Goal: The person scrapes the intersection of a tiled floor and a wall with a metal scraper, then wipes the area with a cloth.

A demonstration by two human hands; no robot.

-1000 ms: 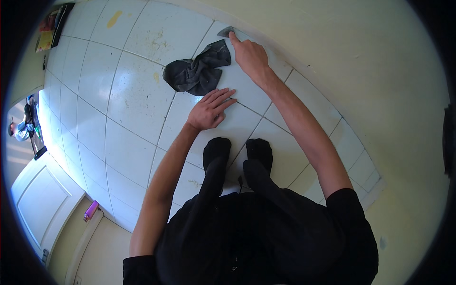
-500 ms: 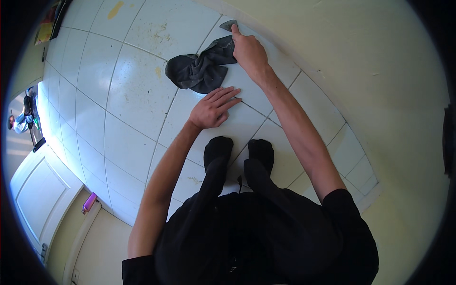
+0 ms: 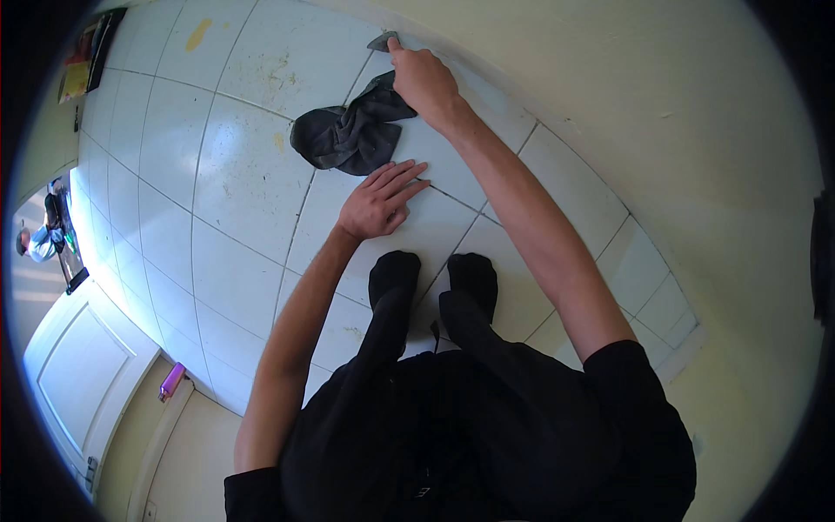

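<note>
My right hand (image 3: 426,85) is closed round a scraper (image 3: 380,41), and only its flat grey blade shows past the fingers; the handle is hidden. The blade rests at the white tiled floor (image 3: 252,143), close to the wall. Just beside the right hand lies a crumpled dark grey cloth (image 3: 341,139). My left hand (image 3: 379,202) leans on the tiles with its fingers stretched out, nearer to me than the cloth and holding nothing.
Yellowish stains (image 3: 198,35) and dark specks mark the tiles on the left. A cream wall (image 3: 678,139) bounds the right side. At the far left are a white door (image 3: 83,357), a purple bottle (image 3: 172,381) and a person (image 3: 39,242). My black-socked feet (image 3: 474,278) stand below the hands.
My right hand has slid the scraper a little to the left along the tiles. My left hand stays in place, and the view has shifted slightly.
</note>
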